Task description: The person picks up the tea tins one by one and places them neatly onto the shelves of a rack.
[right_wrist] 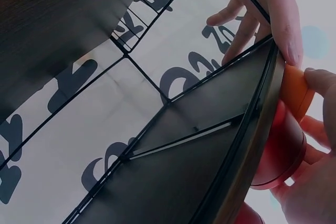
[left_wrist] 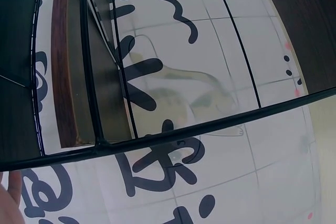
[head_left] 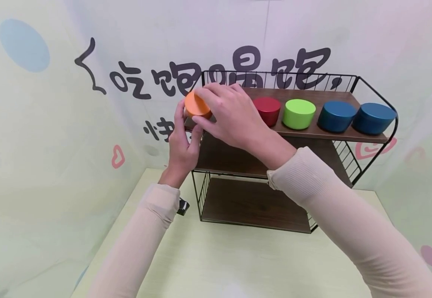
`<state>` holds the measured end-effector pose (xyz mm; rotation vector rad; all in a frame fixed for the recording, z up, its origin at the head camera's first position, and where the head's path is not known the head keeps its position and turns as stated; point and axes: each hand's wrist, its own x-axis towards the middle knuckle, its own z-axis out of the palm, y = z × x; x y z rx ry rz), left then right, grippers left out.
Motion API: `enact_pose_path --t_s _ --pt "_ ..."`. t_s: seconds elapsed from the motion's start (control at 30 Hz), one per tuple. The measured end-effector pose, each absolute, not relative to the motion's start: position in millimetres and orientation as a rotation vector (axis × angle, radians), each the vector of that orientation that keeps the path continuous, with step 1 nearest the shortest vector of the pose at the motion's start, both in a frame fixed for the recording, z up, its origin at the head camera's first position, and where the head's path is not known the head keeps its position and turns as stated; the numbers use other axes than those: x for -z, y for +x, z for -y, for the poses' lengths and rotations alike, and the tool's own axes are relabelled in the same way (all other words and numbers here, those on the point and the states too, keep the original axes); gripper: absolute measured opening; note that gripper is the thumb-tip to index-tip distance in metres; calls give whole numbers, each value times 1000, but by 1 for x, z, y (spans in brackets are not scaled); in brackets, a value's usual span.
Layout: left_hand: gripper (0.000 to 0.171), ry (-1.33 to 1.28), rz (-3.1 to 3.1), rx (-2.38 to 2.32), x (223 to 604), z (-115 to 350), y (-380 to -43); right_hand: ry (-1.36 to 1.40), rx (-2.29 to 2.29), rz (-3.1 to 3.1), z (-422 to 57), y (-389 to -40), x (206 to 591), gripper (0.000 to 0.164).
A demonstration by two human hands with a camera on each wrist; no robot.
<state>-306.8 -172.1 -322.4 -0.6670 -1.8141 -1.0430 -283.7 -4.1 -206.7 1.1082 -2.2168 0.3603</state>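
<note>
At the left end of the top shelf (head_left: 316, 133), both hands are at an orange round tin (head_left: 195, 105). My left hand (head_left: 182, 149) reaches up around its left side, thumb low in front. From the right, my right hand (head_left: 234, 116) grips the same tin, fingers over its top and thumb at its front. The right wrist view shows the orange tin (right_wrist: 295, 95) at the shelf edge, beside a red tin (right_wrist: 283, 148) that the right hand hides in the head view. Only a bit of the left hand (left_wrist: 11, 198) enters the left wrist view.
Right of the hands on the top shelf stand another red tin (head_left: 268, 109), a green tin (head_left: 299, 114) and two blue tins (head_left: 337, 116). The black wire rack has a middle shelf (head_left: 234, 159) and a bottom shelf (head_left: 253, 203). A small black object (head_left: 183, 207) lies by its left side.
</note>
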Motion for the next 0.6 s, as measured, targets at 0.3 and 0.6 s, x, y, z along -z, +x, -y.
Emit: enact_pose_path --t_s 0.3,0.6 --pt "65 -641 1833 1036 321 171 -306 1110 -337 2305 2 -287 206 40" --pt "66 -647 1833 1027 321 171 -307 1088 -276 2314 0 -286 205 43"
